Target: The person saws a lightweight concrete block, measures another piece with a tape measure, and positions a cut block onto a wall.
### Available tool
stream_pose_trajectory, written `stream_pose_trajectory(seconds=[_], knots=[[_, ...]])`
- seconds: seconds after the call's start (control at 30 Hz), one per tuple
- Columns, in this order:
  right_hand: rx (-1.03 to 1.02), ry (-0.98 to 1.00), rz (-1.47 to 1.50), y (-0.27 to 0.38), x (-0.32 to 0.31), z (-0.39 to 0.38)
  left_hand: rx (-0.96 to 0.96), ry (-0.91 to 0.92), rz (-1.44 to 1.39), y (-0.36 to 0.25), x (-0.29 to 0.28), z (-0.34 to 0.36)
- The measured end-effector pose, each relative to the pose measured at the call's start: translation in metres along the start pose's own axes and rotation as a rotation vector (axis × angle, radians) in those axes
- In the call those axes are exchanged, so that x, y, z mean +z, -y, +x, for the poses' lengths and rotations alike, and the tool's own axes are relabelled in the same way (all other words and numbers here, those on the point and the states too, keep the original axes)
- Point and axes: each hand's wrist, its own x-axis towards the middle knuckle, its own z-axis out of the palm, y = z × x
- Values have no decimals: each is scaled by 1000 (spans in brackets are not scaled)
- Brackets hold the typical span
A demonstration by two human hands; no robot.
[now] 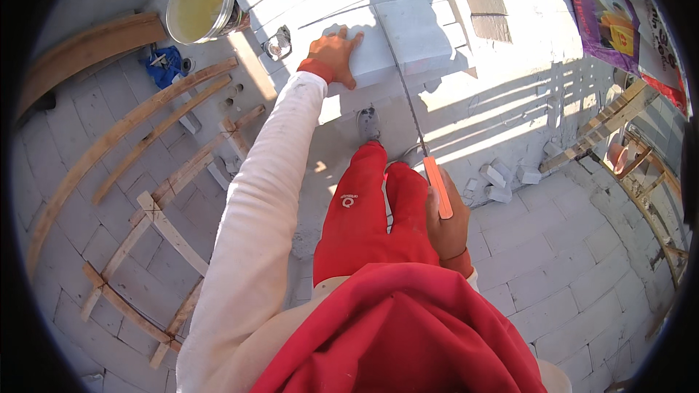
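Observation:
A pale white building block point(373, 49) lies across a stack of similar blocks in front of me. My left hand point(333, 57) rests flat on its left part, fingers spread and pressing down. My right hand point(449, 227) is wrapped round the orange handle of a handsaw point(439, 188). From there the thin toothed blade runs up and away from me, lying in a straight cut line through the block. To the right of the blade sits the other part of the block point(421, 33). How deep the cut goes I cannot tell.
A bucket point(231, 6) stands back left, with a blue plastic bag point(164, 65) nearer me. Curved-looking planks point(124, 131) and a timber frame point(149, 204) occupy the left. Broken block pieces point(499, 178) lie right of my legs. A purple printed sack point(604, 22) is at far right.

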Motion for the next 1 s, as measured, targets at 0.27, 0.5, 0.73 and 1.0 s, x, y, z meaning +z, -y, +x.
stream_pose_trajectory(seconds=[0.27, 0.5, 0.73, 1.0], knots=[[48, -41, -77, 13, 24, 89, 23, 103, -48, -15, -22, 14], [-44, -115, 14, -1, 1, 10, 4, 168, -17, 5, -26, 13], [97, -37, 49, 8, 13, 43, -1, 218, -58, 6, -34, 20], [94, -32, 58, 7, 15, 83, 21, 208, -98, -1, -35, 34]])
